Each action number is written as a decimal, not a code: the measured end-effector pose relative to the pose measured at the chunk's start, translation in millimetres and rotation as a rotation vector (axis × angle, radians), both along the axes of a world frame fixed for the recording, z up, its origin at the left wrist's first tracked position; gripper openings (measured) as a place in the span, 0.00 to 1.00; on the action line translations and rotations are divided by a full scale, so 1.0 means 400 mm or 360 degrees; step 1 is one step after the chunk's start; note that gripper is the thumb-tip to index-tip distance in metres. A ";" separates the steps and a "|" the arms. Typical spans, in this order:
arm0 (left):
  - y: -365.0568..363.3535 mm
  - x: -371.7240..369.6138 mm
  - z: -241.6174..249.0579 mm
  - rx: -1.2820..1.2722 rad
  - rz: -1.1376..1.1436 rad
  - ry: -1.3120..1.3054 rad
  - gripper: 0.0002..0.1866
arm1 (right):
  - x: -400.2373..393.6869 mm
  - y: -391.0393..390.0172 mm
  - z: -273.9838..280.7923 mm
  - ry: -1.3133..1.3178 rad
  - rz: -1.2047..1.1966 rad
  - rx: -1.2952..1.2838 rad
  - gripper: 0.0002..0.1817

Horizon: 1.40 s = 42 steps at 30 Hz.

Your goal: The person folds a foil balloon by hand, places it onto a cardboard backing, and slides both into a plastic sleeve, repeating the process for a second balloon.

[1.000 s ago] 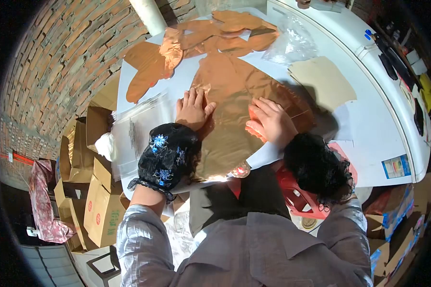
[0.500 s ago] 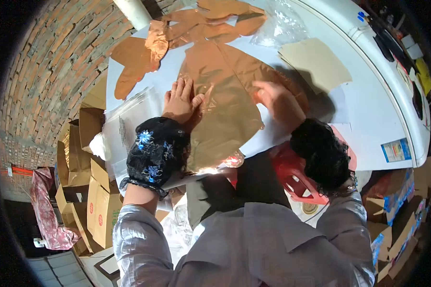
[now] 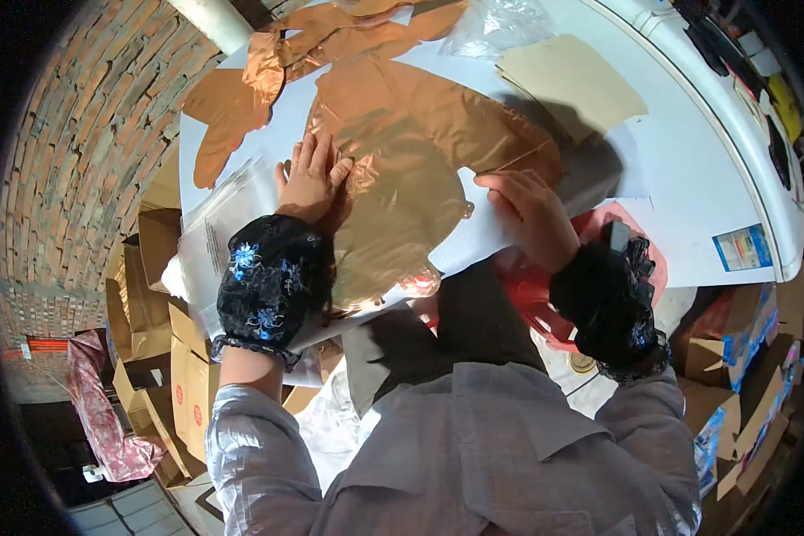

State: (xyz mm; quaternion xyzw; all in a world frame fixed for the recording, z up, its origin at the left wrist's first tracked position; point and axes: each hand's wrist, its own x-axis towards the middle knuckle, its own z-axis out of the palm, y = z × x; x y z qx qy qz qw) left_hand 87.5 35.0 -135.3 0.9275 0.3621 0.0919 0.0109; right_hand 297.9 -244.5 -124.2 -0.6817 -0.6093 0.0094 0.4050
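Note:
A large flat copper-coloured foil balloon lies over the near part of the white table, with its lower end near my lap. My left hand is spread flat on its left edge, fingers pointing away from me. My right hand is beside the right edge, just below the balloon's right lobe. Its fingers are bent and close together, with the tips toward the foil; what they hold, if anything, is hidden. Both forearms wear black lace sleeve covers with blue flowers.
More copper foil pieces lie at the far left. Clear plastic bags are left of my left hand, and another crumpled clear bag is at the back. Beige sheets lie at right. Cardboard boxes and a red plastic stool stand below.
The view has shifted, so the table appears further up and left. My right hand has drawn back off the foil toward me. The diagonal crease on the balloon's right side is less visible.

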 end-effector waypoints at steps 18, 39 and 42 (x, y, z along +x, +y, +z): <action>-0.026 0.003 -0.004 0.0198 0.0045 0.0070 0.33 | -0.055 0.072 0.029 -0.0235 0.0097 0.0260 0.12; -0.053 0.011 0.006 0.0306 0.0069 0.0071 0.35 | -0.066 0.284 -0.012 -0.0639 -0.0069 0.0127 0.14; -0.045 0.012 -0.002 0.0314 0.0075 0.0116 0.35 | -0.069 0.286 -0.015 -0.0640 -0.0065 0.0104 0.16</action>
